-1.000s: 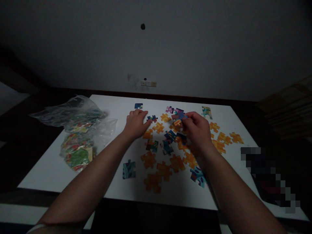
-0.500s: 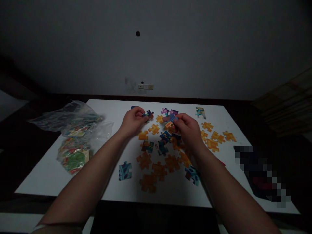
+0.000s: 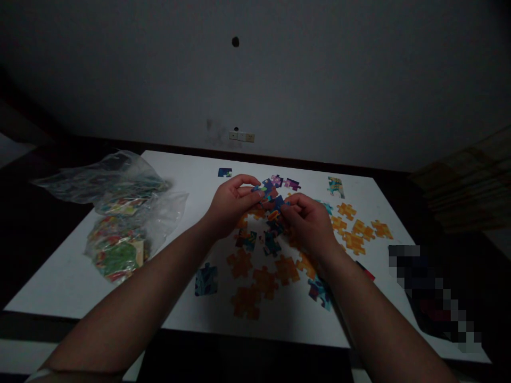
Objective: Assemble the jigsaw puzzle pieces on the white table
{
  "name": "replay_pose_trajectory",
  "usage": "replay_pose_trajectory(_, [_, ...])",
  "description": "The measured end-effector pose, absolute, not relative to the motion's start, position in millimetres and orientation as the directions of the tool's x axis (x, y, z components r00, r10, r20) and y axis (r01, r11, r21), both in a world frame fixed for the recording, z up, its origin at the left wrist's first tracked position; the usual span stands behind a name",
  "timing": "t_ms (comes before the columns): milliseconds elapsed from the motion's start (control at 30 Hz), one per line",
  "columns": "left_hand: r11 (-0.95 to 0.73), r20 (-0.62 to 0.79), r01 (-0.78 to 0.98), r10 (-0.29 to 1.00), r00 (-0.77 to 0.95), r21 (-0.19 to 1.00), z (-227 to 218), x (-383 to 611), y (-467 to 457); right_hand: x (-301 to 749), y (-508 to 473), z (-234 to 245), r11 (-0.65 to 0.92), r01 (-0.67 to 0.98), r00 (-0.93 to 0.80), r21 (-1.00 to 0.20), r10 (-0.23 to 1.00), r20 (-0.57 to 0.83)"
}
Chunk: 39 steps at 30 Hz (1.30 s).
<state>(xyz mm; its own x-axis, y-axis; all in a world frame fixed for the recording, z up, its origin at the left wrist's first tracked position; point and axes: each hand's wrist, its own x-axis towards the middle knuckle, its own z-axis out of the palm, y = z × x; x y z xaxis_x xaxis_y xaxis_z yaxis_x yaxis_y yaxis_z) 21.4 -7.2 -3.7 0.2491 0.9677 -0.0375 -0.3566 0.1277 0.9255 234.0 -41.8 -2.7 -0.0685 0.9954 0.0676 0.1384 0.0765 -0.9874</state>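
My left hand (image 3: 236,203) pinches a dark multicoloured puzzle piece (image 3: 268,188) between thumb and fingers. Opposite it, my right hand (image 3: 310,222) is closed on a blue puzzle piece (image 3: 278,203) with an orange patch. The two pieces meet or overlap above the table; whether they interlock I cannot tell. Below the hands lie loose orange pieces (image 3: 264,282) and dark teal pieces (image 3: 271,242). Purple pieces (image 3: 293,183) rest just beyond my fingers. A teal corner piece (image 3: 206,281) lies nearer to me, beside my left forearm.
Clear plastic bags (image 3: 120,250) of colourful pieces occupy the left side of the white table (image 3: 179,314). More orange pieces (image 3: 354,242) and a pale teal piece (image 3: 336,186) lie to the right. A dark pixelated object (image 3: 431,298) sits at the right edge.
My left hand has moved right with its piece, bringing it against or over the blue piece in my right hand. A blue piece at the back left is now uncovered.
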Motion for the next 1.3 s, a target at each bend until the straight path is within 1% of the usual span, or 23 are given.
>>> replay_pose_trajectory(233, [0.117, -0.025, -0.361, 0.968, 0.248, 0.925, -3.3, 22.0, -6.2, 235.5, -41.8, -8.2, 0.075, 0.110, -0.123, -0.991, 0.991, 0.061])
replay_pose_trajectory(500, [0.133, -0.050, -0.356, 0.971, 0.234, 0.925, -3.5, 21.6, -5.7, 237.0, -42.7, -11.7, 0.062, 0.101, -0.129, -0.993, 0.990, 0.049])
replay_pose_trajectory(700, [0.107, -0.037, -0.330, 0.976, 0.213, 0.938, -5.5, 19.1, -4.2, 237.6, -44.1, -7.4, 0.057, 0.135, -0.092, -0.989, 0.995, 0.045])
replay_pose_trajectory(933, [0.102, -0.030, -0.331, 0.976, 0.217, 0.938, -2.4, 17.1, -4.7, 239.0, -45.6, -0.8, 0.055, 0.083, -0.044, -0.995, 0.998, 0.052])
replay_pose_trajectory(1133, [0.089, -0.032, -0.327, 0.984, 0.177, 0.941, -1.6, 15.9, -3.7, 240.3, -43.7, 1.8, 0.106, 0.145, 0.001, -0.984, 0.994, 0.108])
replay_pose_trajectory(1300, [0.090, -0.036, -0.302, 0.983, 0.180, 0.949, -1.8, 16.0, -4.2, 239.0, -46.1, 2.4, 0.065, 0.126, -0.007, -0.990, 0.998, 0.065])
